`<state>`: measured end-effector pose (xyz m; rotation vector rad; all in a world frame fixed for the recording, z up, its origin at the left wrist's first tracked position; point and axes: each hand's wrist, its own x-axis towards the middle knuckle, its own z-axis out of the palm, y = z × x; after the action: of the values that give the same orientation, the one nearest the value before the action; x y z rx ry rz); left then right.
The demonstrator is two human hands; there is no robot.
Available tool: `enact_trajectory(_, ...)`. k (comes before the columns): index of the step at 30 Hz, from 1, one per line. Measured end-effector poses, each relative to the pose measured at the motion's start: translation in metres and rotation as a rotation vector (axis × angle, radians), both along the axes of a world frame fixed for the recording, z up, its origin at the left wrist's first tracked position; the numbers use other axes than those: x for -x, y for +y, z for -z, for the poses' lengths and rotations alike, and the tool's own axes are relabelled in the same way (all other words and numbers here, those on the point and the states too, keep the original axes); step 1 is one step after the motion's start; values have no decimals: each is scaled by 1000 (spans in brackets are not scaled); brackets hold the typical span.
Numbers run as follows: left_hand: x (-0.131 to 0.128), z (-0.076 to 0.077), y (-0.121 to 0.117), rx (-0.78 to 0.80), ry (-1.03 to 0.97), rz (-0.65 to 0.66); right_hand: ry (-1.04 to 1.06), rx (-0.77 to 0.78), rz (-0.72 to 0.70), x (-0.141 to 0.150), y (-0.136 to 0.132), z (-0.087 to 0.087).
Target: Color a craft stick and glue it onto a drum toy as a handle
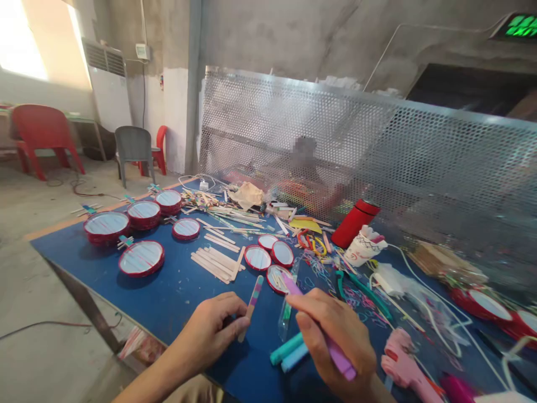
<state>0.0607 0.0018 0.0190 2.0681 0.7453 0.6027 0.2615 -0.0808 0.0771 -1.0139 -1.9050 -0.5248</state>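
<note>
Between the thumb and fingers of my left hand [216, 324] is a wooden craft stick [255, 291], held upright and tilted, with purple and teal bands coloured on its upper part. My right hand [335, 330] grips a purple marker [292, 284], its front end pointing up and left, apart from the stick. Just left of the right hand lie a teal marker [285, 350] and a light blue marker [295, 360]. A clear plastic sleeve [285, 322] with something green in it rests between my hands. Plain craft sticks [213, 263] lie in a row beyond them.
Round red-rimmed discs [141, 257] stand at the left, some stacked. Smaller ones [258, 257] sit mid-table. Green-handled pliers [364, 294], a pink glue gun [405, 358], a red bottle [354, 223] and loose rubber bands crowd the right. A perforated metal panel [268, 123] bounds the far side.
</note>
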Motion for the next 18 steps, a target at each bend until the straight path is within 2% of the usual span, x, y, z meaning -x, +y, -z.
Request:
enact_trajectory(5, -2, 1, 0, -17, 86, -17, -99, -101, -32, 21, 1, 22)
enact_trajectory(8, -5, -1, 2, -28, 139, 8, -163, -80, 40, 27, -2, 30)
enact_trajectory(11, -7, -4, 3, -24, 179, 23, -181, -70, 70, 29, -5, 33)
enact_trajectory(18, -5, -1, 1, -97, 229, -12, -253, -36, -41, 22, 4, 36)
